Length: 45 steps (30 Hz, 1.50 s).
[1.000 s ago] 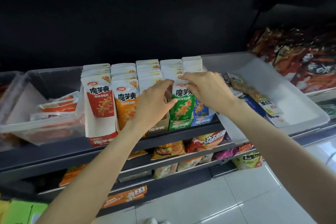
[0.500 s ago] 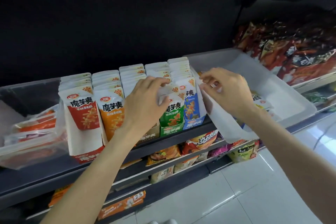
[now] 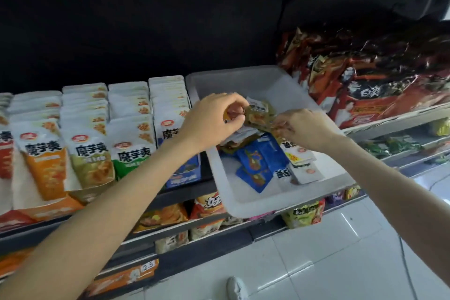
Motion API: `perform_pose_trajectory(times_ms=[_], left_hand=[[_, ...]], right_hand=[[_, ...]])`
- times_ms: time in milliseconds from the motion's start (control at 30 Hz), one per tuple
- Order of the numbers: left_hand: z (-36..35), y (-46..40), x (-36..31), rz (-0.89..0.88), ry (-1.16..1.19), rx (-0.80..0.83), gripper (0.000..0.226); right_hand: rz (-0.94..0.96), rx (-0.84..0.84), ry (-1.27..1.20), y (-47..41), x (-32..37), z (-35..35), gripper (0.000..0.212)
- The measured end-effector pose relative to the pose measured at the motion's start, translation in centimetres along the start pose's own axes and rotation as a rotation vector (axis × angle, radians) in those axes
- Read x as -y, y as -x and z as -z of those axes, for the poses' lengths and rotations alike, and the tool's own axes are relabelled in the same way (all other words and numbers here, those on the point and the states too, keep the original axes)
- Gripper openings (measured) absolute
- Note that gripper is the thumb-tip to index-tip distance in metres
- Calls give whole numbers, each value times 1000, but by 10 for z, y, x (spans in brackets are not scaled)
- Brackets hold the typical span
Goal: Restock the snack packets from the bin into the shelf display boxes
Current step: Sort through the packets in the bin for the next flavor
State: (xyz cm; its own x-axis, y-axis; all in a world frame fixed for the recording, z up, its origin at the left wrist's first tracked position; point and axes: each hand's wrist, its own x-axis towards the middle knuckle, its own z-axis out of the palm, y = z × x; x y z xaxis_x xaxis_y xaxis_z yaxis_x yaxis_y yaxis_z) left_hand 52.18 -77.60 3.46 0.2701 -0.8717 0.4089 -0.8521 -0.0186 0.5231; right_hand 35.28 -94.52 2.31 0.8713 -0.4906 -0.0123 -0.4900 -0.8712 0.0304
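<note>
A: Where are the packets?
B: Full boxes line the shelf; loose ones lie in the bin beside them.
A: Your hands?
B: Your left hand and right hand each pinch an olive packet over the bin.

My head view was dim overall, with the shelf back nearly black. Soft motion blur smeared the packet print, and glare lay on the floor tiles. Wide-angle distortion bent the edges.

"魔芋爽" on shelf packets, "2.5" on price tag
</note>
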Motion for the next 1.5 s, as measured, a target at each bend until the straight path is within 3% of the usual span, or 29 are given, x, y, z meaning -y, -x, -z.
perform_pose_trajectory(times_ms=[133, 267, 467, 600, 767, 933, 1067, 1133, 1200, 1300, 1367, 1500], left_hand=[[-37, -49, 7, 152, -302, 159, 41], [-75, -68, 3, 86, -783, 322, 73], [-104, -75, 7, 114, -940, 429, 73], [-107, -78, 6, 127, -873, 477, 72], [-77, -71, -9, 31, -650, 277, 42], [-40, -37, -16, -35, -248, -69, 42], [-8, -8, -15, 60, 158, -132, 39], [4, 10, -14, 88, 326, -130, 39], [13, 26, -14, 107, 409, -153, 40], [32, 55, -8, 162, 369, -273, 44], [44, 74, 0, 130, 176, -367, 38], [67, 110, 21, 6, -243, -489, 26]], right_hand=[[144, 111, 59, -10, -18, -9, 29], [270, 138, 71, -11, -30, -20, 34], [402, 97, 108, -10, -41, -20, 33], [431, 95, 91, -13, -45, -24, 26], [368, -40, -24, -11, -51, -14, 29], [125, -331, -492, -6, -51, 18, 44], [44, -258, -797, -12, -28, 48, 74], [69, -206, -876, -16, -10, 61, 65], [133, -108, -1040, -17, 5, 72, 37], [278, -38, -1162, -20, 34, 82, 17], [350, -60, -1202, -23, 60, 85, 14], [477, -256, -1017, -29, 120, 93, 11]])
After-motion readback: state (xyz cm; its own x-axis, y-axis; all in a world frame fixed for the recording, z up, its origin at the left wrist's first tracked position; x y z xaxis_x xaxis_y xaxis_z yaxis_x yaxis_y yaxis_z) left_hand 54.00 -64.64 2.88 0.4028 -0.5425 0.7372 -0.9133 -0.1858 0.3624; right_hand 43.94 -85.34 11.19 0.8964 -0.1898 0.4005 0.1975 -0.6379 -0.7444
